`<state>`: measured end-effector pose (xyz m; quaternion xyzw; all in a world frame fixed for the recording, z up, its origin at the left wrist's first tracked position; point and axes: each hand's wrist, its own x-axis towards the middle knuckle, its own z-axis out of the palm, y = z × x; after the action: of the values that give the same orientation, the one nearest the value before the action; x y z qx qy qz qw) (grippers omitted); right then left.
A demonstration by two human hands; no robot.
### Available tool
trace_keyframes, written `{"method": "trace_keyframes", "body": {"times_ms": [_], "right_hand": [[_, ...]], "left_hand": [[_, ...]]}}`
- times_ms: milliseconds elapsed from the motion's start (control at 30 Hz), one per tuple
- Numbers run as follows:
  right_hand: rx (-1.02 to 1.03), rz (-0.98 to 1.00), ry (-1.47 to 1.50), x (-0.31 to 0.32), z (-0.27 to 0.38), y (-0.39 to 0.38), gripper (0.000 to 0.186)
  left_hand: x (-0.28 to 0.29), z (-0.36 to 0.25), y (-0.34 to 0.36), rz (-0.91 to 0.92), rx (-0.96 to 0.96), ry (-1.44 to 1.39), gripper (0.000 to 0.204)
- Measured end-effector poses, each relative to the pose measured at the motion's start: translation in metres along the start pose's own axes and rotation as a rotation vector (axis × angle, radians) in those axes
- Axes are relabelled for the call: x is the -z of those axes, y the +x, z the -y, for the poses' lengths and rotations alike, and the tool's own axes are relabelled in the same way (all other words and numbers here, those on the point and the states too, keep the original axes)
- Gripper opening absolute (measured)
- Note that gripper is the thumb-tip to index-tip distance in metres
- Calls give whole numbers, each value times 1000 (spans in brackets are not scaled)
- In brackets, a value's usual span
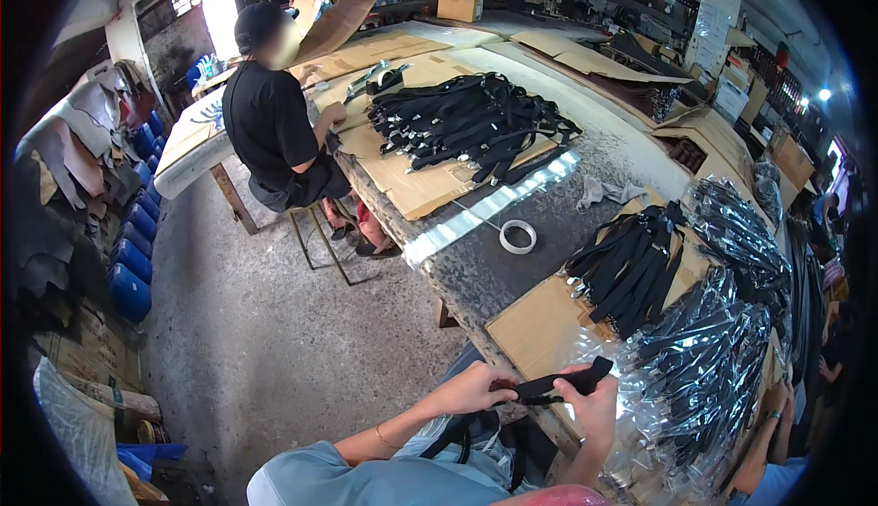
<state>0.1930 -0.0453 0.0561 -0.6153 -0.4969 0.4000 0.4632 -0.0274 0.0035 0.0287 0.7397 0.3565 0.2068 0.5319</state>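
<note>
Head view: the left hand (477,387) pinches a black strap (537,388) near the edge of the surface (477,288), its grip hiding part of it; the right hand (593,404) has its grip clamped farther along. At right, glare leaves plastic-wrapped bundles (700,351) hard to make out.
</note>
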Motion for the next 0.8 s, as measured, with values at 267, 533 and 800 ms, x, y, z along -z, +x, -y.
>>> {"method": "trace_keyframes", "body": {"times_ms": [267,533,800], "right_hand": [[156,96,-160,-20,-9,-19,12],[-106,80,238,-17,-17,-23,13],[-119,193,205,-1,-44,-24,18]], "left_hand": [[-14,-7,13,-7,-112,-77,23],[-29,-11,19,-64,-125,-155,24],[-33,-21,22,27,-91,-63,41]]}}
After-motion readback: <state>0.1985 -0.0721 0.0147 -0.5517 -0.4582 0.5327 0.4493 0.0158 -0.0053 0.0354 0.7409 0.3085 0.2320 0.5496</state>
